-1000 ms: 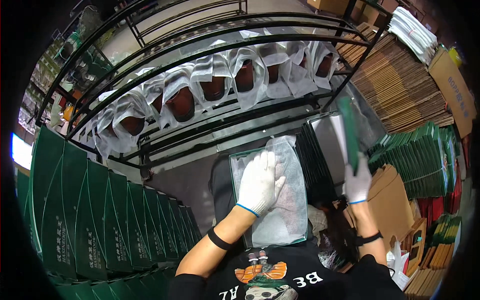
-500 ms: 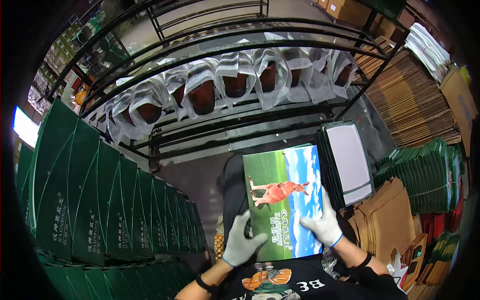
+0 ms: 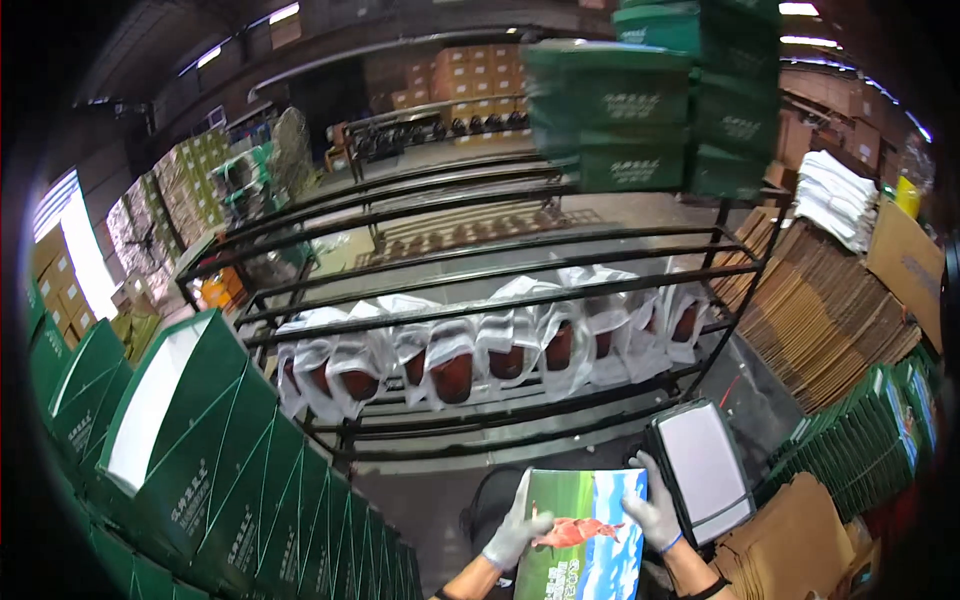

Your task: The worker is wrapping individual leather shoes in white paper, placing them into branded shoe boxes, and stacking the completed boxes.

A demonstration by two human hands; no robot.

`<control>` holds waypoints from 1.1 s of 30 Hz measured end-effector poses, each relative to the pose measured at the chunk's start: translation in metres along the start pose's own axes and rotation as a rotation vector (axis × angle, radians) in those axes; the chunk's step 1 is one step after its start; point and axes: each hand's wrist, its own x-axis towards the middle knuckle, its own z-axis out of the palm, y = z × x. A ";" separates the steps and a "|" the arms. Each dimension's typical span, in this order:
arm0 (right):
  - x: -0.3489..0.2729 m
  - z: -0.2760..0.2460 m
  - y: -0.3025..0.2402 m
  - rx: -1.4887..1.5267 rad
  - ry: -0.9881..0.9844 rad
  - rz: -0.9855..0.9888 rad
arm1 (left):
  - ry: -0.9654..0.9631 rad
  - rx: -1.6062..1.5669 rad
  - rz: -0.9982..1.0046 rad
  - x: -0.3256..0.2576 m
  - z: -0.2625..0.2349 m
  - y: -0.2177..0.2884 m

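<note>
A printed box (image 3: pixel 570 490), its face showing a kangaroo on green grass under blue sky, lies low in the head view in front of my body. My left hand (image 3: pixel 514 530), in a pale work glove, grips its left edge with the thumb on the printed face. On the opposite edge, my gloved right hand (image 3: pixel 655 512) is closed around the side near the far corner, thumb also on top. The fingers beneath are hidden, and the lower picture edge cuts off the near end of the box.
A black metal rack (image 3: pixel 480 430) ahead holds brown shoes (image 3: pixel 452 377) in white wrapping. Green boxes (image 3: pixel 215 480) line the left; more green boxes (image 3: pixel 635 120) stand stacked on the rack. At right are flattened brown cardboard (image 3: pixel 815 310), folded green boxes (image 3: pixel 850 430) and a white-faced panel stack (image 3: pixel 705 470).
The view has tilted upward, so the rack and box sit lower in it. My left hand has slid toward the far end of the box and closed on its edge; my right hand also grips farther up.
</note>
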 end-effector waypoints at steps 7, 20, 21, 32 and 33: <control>-0.088 0.024 0.003 0.067 -0.107 0.015 | -0.240 0.061 0.444 -0.005 -0.007 0.016; 0.223 -0.047 -0.503 0.277 -0.339 -0.883 | -0.375 0.253 1.079 0.041 0.146 0.525; 0.280 -0.080 -0.553 0.286 -0.388 -0.707 | -0.301 0.226 0.962 0.043 0.166 0.574; 0.280 -0.054 -0.312 -0.264 0.440 -0.969 | 0.190 0.919 1.272 0.126 0.153 0.660; 0.293 -0.088 -0.234 -0.517 0.502 -0.821 | 0.182 0.795 1.161 0.132 0.179 0.623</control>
